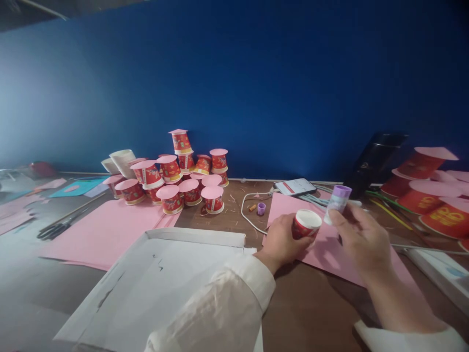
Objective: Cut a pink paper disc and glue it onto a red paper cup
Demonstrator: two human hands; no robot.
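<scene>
My left hand [280, 242] is wrapped round a small red paper cup [303, 229], with the cup's white end facing up. The cup is over a pink sheet of paper [330, 259]. To the right of the cup, my right hand [361, 239] holds a glue stick [335, 204] between thumb and fingers. Its body is pale and its upper end purple. A gap separates the glue stick from the cup. Past my left hand, a small purple cap [261, 209] sits on the brown table.
Red cups topped with pink paper discs [188, 186] are grouped and partly stacked at the back. More stand at right [421, 195]. A phone [295, 187], a cable [249, 222], scissors [58, 229] and a white open box [154, 288] lie around. A blue partition [234, 88] closes the back.
</scene>
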